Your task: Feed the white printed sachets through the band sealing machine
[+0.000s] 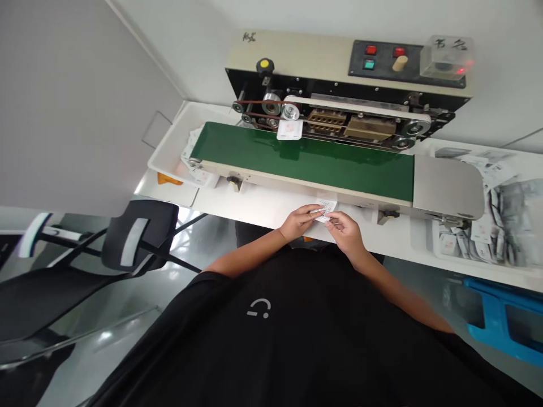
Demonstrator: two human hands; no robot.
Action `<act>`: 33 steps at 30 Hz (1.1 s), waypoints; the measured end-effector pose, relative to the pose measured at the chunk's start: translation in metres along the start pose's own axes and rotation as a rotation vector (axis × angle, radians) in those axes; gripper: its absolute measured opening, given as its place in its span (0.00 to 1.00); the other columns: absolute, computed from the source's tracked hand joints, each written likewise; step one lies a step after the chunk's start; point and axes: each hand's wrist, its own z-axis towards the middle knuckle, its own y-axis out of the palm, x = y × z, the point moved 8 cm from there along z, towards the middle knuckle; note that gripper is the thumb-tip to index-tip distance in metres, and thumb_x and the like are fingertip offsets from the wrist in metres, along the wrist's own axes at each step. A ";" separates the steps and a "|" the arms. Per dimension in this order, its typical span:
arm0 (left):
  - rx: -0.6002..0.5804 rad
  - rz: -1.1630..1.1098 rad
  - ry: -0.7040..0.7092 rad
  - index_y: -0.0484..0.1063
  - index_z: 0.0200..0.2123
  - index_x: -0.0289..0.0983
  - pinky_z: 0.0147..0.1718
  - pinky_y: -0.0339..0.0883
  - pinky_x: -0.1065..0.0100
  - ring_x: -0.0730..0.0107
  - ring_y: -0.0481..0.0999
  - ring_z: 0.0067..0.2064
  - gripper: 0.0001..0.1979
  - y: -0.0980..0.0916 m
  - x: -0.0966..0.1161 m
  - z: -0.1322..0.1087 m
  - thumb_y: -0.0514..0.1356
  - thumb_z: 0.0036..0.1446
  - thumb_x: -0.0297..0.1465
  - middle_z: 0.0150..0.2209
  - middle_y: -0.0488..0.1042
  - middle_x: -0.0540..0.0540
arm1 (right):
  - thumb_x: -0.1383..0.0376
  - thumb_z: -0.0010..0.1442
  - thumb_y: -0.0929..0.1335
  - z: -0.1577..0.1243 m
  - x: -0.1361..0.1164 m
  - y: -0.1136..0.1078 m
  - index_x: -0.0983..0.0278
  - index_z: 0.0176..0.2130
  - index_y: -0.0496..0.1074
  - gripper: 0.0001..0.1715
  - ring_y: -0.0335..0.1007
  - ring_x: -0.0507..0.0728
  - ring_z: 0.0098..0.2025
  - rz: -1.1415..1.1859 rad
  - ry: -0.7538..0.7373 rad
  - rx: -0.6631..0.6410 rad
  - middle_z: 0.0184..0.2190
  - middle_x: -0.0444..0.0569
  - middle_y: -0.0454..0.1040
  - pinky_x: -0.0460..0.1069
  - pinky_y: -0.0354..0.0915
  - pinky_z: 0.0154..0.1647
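My left hand and my right hand meet at the front edge of the white table. Between their fingertips they pinch a small white printed sachet, which stands just in front of the green conveyor belt of a band sealer. Another white sachet lies at the far edge of the belt, beside the sealer's rollers and heating blocks. Neither hand touches the belt.
A white tray holding papers or sachets sits at the belt's left end. A bin of sachets sits at the right. A black chair stands at my left, and a blue stool stands at my lower right.
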 end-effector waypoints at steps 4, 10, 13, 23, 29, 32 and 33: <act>-0.016 0.060 0.074 0.75 0.66 0.45 0.67 0.73 0.53 0.60 0.75 0.69 0.21 0.003 0.009 -0.001 0.57 0.73 0.29 0.66 0.75 0.37 | 0.52 0.66 0.73 0.000 0.004 -0.002 0.61 0.50 0.79 0.19 0.78 0.57 0.44 0.026 0.017 -0.013 0.44 0.51 0.79 0.51 0.75 0.46; 0.001 -0.014 -0.153 0.81 0.54 0.37 0.54 0.81 0.56 0.61 0.86 0.51 0.15 -0.001 -0.006 0.000 0.59 0.73 0.37 0.48 0.85 0.36 | 0.54 0.67 0.72 -0.002 -0.009 -0.009 0.60 0.52 0.80 0.18 0.73 0.55 0.35 -0.148 -0.114 -0.067 0.38 0.49 0.77 0.50 0.71 0.41; -0.005 -0.152 -0.385 0.81 0.49 0.34 0.38 0.80 0.65 0.68 0.83 0.33 0.18 0.002 -0.025 -0.004 0.61 0.71 0.43 0.33 0.83 0.43 | 0.55 0.66 0.72 0.003 -0.010 -0.014 0.61 0.46 0.81 0.14 0.71 0.55 0.36 -0.325 -0.138 -0.012 0.38 0.51 0.76 0.50 0.68 0.39; 0.003 -0.502 -0.412 0.67 0.62 0.37 0.38 0.76 0.66 0.68 0.83 0.37 0.31 0.002 -0.038 -0.002 0.67 0.65 0.50 0.47 0.82 0.38 | 0.49 0.62 0.76 0.013 -0.019 -0.073 0.64 0.38 0.79 0.20 0.63 0.49 0.22 0.009 0.238 0.124 0.28 0.48 0.77 0.46 0.59 0.24; 0.003 -0.486 -0.425 0.71 0.57 0.36 0.39 0.75 0.65 0.70 0.81 0.37 0.25 0.001 -0.039 0.003 0.65 0.67 0.48 0.47 0.81 0.39 | 0.54 0.56 0.80 0.035 -0.057 -0.169 0.64 0.38 0.77 0.19 0.62 0.48 0.21 0.337 0.223 0.432 0.24 0.47 0.74 0.44 0.56 0.20; 0.010 -0.478 -0.440 0.73 0.55 0.36 0.40 0.75 0.65 0.70 0.81 0.37 0.24 0.000 -0.042 0.002 0.65 0.67 0.47 0.46 0.81 0.39 | 0.59 0.55 0.79 0.043 -0.058 -0.189 0.63 0.39 0.76 0.16 0.62 0.48 0.23 0.420 0.291 0.429 0.26 0.48 0.74 0.43 0.52 0.19; 0.013 -0.476 -0.443 0.73 0.55 0.36 0.40 0.75 0.65 0.70 0.80 0.37 0.24 0.000 -0.043 0.001 0.65 0.67 0.47 0.46 0.81 0.39 | 0.61 0.54 0.79 0.044 -0.057 -0.194 0.63 0.40 0.76 0.16 0.62 0.48 0.23 0.449 0.304 0.425 0.26 0.47 0.74 0.42 0.52 0.19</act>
